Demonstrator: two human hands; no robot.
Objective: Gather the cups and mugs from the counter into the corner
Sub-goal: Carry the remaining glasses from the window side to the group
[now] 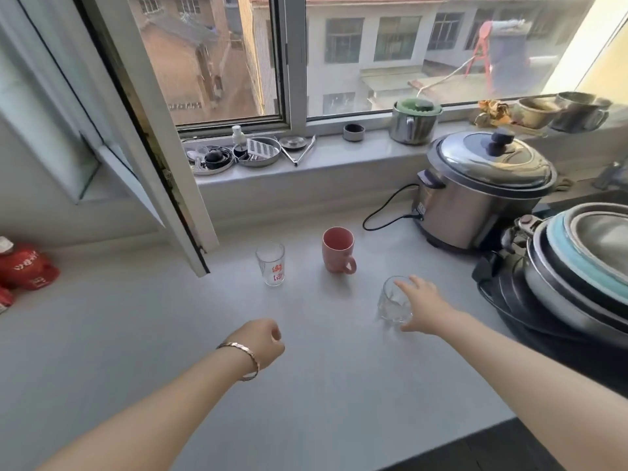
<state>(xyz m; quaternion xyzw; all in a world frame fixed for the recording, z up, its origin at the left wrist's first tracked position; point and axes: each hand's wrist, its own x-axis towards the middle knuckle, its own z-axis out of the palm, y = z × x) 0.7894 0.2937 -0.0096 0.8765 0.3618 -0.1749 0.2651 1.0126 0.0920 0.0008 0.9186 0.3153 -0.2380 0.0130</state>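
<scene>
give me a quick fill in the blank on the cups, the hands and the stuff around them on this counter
1. The right hand reaches around the short clear glass, which stands to the right of the ____ mug.
2. The tall glass carries ____ printed lettering.
3. The left hand, curled and holding nothing, has a ____ on its wrist.
4. The black cord on the counter runs to the ____ cooker.

Missing words: pink; red; bracelet; steel

Grey counter [136, 334], printed glass [271, 263], pink mug [338, 249], clear glass [394, 302], cooker [475, 195]
</scene>
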